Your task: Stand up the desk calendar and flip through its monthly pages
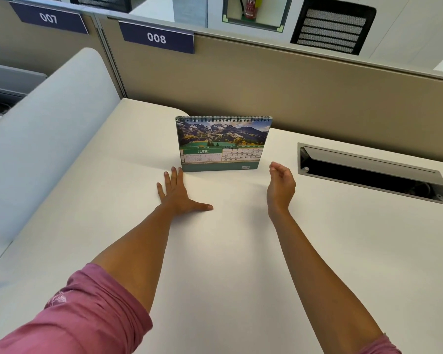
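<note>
The desk calendar stands upright on the white desk, spiral binding on top, showing a mountain lake photo and the JUNE page. My left hand lies flat on the desk, fingers spread, fingertips just at the calendar's lower left corner. My right hand hovers on edge to the right of the calendar, fingers loosely curled and apart from it, holding nothing.
An open cable hatch with a raised grey lid is set into the desk at the right. A beige partition runs behind the calendar, with signs 007 and 008. A curved grey side panel borders the desk at the left.
</note>
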{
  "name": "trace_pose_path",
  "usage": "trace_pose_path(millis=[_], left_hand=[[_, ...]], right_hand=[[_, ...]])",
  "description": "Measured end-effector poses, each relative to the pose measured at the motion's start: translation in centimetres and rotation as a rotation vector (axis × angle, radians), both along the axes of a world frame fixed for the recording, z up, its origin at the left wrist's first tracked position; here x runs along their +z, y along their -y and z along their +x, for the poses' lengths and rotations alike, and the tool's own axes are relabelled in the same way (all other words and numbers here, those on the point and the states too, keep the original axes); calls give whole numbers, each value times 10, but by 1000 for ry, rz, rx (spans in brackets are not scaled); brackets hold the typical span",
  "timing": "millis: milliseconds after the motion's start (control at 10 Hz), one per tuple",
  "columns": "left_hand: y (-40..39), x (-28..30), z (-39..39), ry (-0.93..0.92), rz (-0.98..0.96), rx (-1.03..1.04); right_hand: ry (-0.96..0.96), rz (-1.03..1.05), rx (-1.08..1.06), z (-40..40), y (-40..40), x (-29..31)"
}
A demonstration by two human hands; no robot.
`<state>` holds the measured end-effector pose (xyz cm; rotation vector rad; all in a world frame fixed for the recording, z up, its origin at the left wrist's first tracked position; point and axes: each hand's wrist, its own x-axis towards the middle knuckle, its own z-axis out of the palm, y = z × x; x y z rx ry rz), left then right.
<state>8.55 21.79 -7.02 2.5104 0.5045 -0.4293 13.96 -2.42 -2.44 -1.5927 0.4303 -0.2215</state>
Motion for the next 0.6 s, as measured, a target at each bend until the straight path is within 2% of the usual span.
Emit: trace_pose_path(millis=[200, 500, 600], left_hand=[[1, -1, -2, 14, 9, -5], [13, 1, -18, -20, 41, 1], [31, -8, -31, 34, 109, -9]], right_hand=[[92, -241, 179, -34, 10, -28], [197, -546, 465, -66, 30, -40], [228, -622, 517, -78, 35, -45]])
